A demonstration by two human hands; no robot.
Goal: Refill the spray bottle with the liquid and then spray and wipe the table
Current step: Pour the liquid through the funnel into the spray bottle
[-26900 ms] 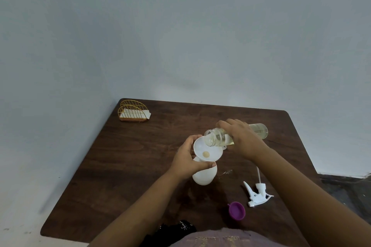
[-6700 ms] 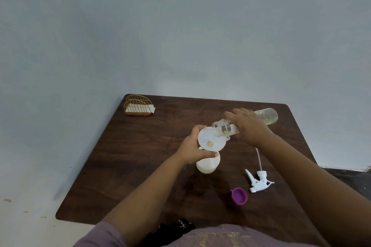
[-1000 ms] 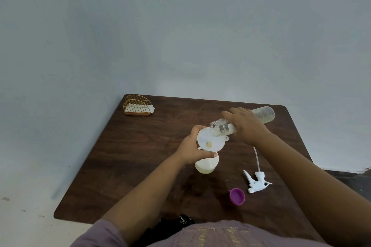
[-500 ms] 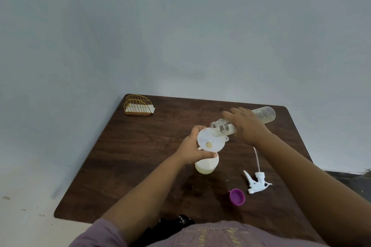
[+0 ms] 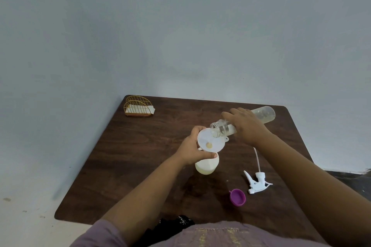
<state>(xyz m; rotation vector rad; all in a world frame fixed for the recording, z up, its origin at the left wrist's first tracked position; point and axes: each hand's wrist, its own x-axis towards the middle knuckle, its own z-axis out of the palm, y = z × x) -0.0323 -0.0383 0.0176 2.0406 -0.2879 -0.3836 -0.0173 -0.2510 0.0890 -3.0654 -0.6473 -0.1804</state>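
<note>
Centre of frame: my left hand (image 5: 190, 153) curls round the funnel (image 5: 209, 143) seated on the white spray bottle (image 5: 206, 166), which stands on the surface (image 5: 128, 158). My right hand (image 5: 246, 126) holds the clear refill bottle (image 5: 263, 115) tipped mouth-down over the funnel. I judge the spray bottle light, stiff plastic, top-heavy with the funnel; best held at the neck. Trigger head (image 5: 257, 182) and purple cap (image 5: 237, 197) lie lower right.

Plain home-like room, dark wooden table (image 5: 128, 158) pushed into the corner of bare pale blue walls (image 5: 180, 36), gold wire napkin holder (image 5: 138, 106) with paper napkins at the far corner, well beyond the fingers, household bottles nearer
</note>
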